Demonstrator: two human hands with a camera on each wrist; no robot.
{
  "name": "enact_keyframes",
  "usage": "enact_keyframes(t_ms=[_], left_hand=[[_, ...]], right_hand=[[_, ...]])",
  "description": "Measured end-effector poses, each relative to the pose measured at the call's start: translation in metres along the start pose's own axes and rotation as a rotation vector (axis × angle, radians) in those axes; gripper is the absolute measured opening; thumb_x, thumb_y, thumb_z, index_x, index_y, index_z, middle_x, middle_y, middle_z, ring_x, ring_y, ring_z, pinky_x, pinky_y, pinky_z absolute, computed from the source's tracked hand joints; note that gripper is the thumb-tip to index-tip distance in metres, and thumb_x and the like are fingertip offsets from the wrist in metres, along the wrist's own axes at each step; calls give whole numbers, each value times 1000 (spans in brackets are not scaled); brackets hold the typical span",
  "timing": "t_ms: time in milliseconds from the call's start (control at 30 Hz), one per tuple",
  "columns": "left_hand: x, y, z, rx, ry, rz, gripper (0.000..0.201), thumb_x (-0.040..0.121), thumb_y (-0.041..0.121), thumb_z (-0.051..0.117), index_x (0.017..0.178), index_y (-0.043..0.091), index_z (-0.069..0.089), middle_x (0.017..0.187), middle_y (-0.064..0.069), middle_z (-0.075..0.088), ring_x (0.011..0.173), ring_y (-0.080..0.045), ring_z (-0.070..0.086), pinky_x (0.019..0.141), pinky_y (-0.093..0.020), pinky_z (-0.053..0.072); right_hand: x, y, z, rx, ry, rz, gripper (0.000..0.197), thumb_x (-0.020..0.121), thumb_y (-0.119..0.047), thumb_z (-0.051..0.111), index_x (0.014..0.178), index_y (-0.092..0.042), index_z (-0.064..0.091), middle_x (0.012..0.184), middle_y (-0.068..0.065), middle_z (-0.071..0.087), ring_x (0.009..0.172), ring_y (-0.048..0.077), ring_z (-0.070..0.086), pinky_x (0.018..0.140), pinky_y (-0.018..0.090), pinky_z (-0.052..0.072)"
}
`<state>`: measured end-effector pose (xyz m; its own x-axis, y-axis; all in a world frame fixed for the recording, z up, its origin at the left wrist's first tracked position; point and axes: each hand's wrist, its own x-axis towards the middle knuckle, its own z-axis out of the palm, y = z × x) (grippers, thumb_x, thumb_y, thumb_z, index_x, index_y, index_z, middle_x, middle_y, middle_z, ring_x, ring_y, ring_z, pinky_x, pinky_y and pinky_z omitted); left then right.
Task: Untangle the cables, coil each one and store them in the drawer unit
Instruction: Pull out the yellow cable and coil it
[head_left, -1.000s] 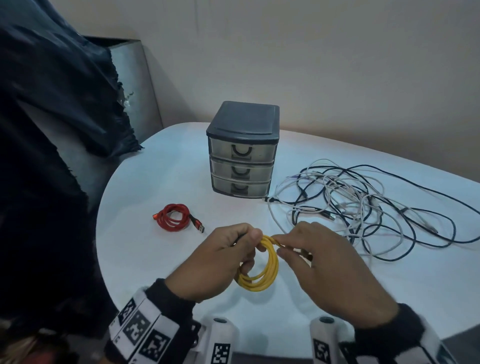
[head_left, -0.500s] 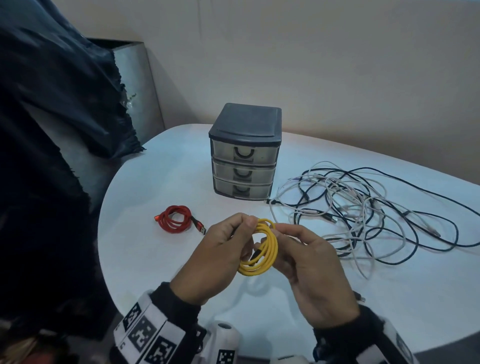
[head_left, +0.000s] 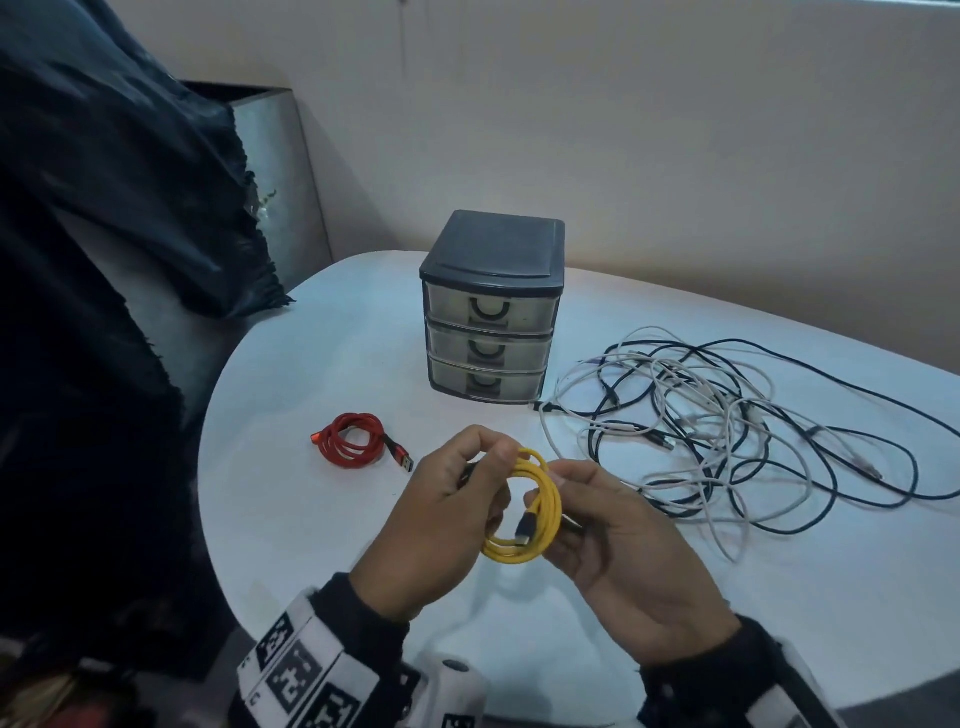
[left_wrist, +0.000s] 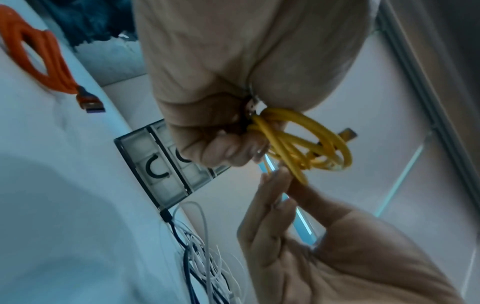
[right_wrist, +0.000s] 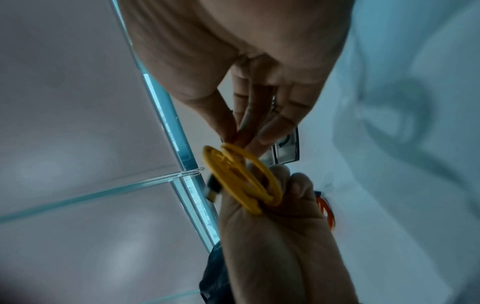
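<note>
A coiled yellow cable (head_left: 545, 499) is held above the white table (head_left: 322, 364), one plug lying inside its loop. My left hand (head_left: 493, 467) pinches the coil's top left between thumb and fingers. My right hand (head_left: 550, 488) pinches its right side, thumb on top and fingers behind. The left wrist view shows the yellow cable (left_wrist: 306, 144) gathered at my left hand (left_wrist: 233, 152), with my right hand (left_wrist: 283, 181) reaching up to it. The right wrist view shows the yellow cable (right_wrist: 244, 176) between both hands. The dark three-drawer unit (head_left: 491, 306) stands behind, all drawers closed.
A coiled red cable (head_left: 353, 439) lies on the table left of my hands. A tangle of white and dark cables (head_left: 727, 426) spreads to the right of the drawer unit. Dark cloth (head_left: 104, 260) hangs along the left, past the table edge.
My right hand has turned from lying over the coil to gripping its right side from behind. The coil has lifted a little and stands more upright.
</note>
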<state>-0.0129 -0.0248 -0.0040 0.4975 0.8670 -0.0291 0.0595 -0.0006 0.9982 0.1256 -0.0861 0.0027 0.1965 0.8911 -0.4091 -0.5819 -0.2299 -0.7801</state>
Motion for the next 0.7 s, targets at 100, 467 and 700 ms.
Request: enact_keyframes(t_ms=[100,467,700], left_hand=[[2,-3,2,38,72,62,20,102,30,47,101,20,65,54,12,42,53,-6,39,55,-20,38],[4,-6,4,221,126,197,24,99,33,54,82,24,69,55,16,50,54,-4,44,55,-17,38],[4,0,-4,-112,160,52,35,78,49,62,98,26,78,66,6,59,70,-10,56,70,-22,51]], right_hand=[[0,1,-2,-18,-64,21,22,72,-17,65,91,-7,61,78,11,68,67,20,61,70,32,43],[-8,3,-5,-424,-135,-205,19,81,8,71,90,-4,59,75,8,61,72,17,58,66,21,51],[-8,3,-10,-956,56,-377,29,89,-35,68,70,-13,64,63,5,67,52,17,59,54,27,50]])
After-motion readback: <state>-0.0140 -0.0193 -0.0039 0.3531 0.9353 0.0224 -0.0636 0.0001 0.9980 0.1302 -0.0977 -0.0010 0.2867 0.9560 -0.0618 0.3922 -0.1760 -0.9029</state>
